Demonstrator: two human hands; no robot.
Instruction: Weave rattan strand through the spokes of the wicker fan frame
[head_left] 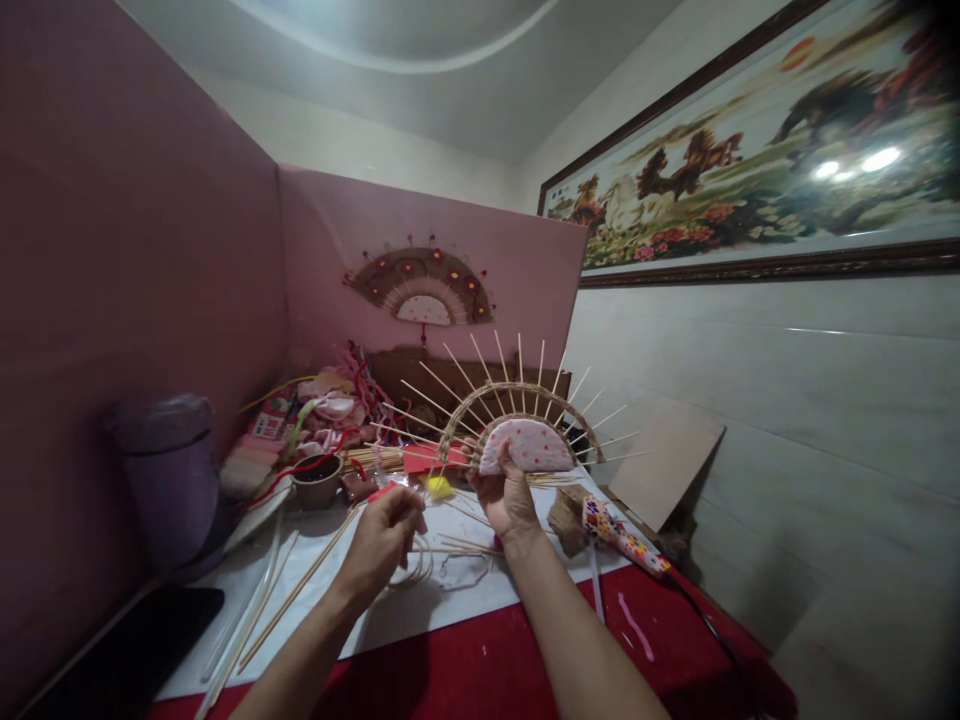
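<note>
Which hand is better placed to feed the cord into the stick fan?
Probably left: the left hand pinches the cord, while the right hand holds the fan upright.

Both bare forearms reach in from the near edge and run toward the far side, converging slightly. The left hand [381, 545] sits lower and nearer, its back turned up and the wrist a little bent. Its fingers [409, 522] are curled in and pinched against the thumb. The right hand [508, 497] is held higher and farther, just right of the left, back toward the camera, fingers and thumb clamped tight.
</note>
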